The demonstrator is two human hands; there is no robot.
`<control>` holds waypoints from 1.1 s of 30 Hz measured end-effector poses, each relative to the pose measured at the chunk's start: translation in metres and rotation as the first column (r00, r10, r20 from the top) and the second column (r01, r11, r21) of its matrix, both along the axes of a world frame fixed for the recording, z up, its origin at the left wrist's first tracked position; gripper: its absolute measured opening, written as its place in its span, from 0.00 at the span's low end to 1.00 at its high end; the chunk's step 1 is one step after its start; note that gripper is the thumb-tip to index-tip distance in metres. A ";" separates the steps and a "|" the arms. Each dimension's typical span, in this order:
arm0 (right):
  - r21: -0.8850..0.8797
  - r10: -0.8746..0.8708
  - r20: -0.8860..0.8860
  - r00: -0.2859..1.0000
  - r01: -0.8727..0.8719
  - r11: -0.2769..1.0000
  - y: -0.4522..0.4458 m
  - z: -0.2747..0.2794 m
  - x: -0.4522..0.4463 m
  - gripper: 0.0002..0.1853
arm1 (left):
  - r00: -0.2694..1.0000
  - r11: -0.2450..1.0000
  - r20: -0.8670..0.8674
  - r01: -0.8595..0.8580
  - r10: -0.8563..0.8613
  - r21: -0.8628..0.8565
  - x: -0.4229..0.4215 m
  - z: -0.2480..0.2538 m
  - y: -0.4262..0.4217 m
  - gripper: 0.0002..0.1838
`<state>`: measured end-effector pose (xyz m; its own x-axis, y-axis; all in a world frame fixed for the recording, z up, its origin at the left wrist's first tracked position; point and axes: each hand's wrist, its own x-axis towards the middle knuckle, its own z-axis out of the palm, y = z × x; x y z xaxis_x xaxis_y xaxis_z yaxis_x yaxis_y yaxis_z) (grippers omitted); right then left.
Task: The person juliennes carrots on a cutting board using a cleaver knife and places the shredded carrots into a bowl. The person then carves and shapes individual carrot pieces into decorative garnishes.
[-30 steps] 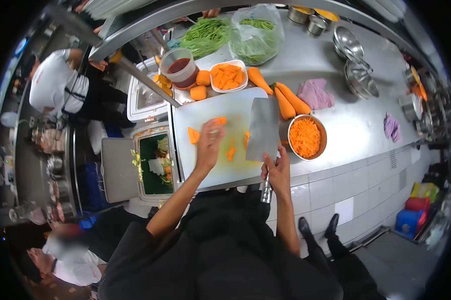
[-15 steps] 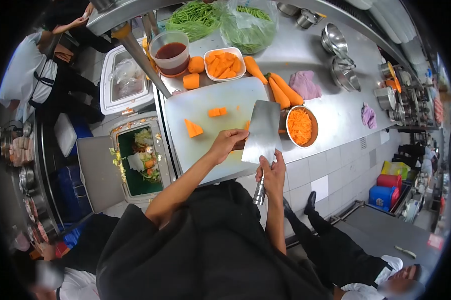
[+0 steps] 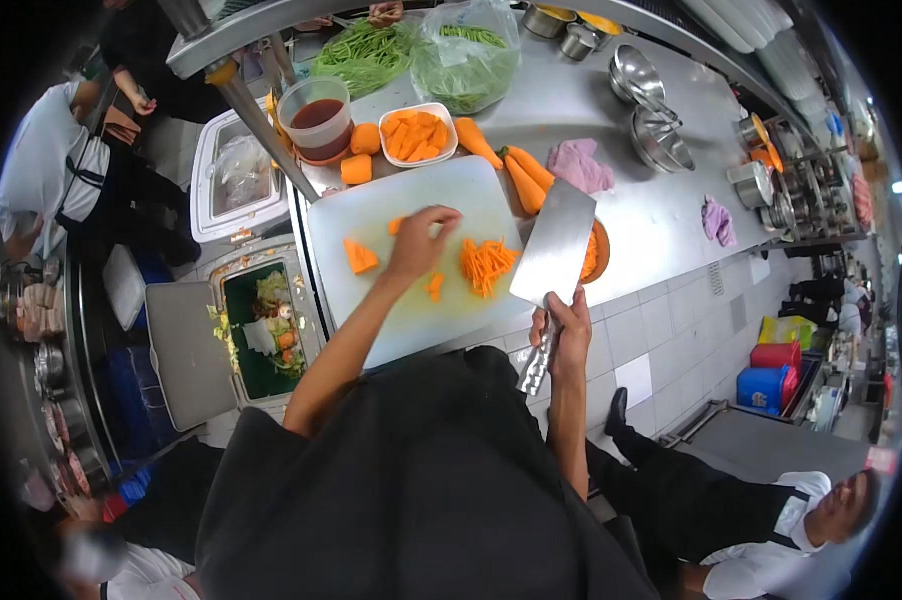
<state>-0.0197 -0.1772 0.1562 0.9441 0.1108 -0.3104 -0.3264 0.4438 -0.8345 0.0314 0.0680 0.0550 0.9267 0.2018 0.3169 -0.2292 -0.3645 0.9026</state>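
In my right hand point(image 3: 569, 325) is the metal handle of a broad cleaver point(image 3: 559, 245), its blade angled up and partly covering a bowl of shredded carrot point(image 3: 594, 255). My left hand point(image 3: 418, 245) is above the white cutting board point(image 3: 396, 325), holding nothing visible, with thumb and fingers apart. Just beside it, a carrot piece point(image 3: 396, 226) is partly hidden. A pile of carrot strips point(image 3: 487, 266) lies on the board between my hands. Nearby are small carrot scraps point(image 3: 434, 288) and a wedge of carrot point(image 3: 360, 257).
Behind the board stand a tub of dark red liquid point(image 3: 316, 118), a tray of carrot chunks point(image 3: 414, 135) and whole carrots point(image 3: 524, 180). A shelf post point(image 3: 261, 130) rises at the left, above an open scrap bin point(image 3: 276, 330). Co-workers stand at left and lower right.
My left hand has left the blade and moved left over the board. The cleaver has shifted right in my right hand, and the pile of carrot strips now shows on the board.
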 end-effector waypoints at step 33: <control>-0.959 0.737 0.001 0.676 -0.208 0.191 0.013 -0.098 -0.043 0.22 | 1.000 0.866 -0.001 -0.019 0.023 0.500 -0.092 -0.058 -0.008 0.10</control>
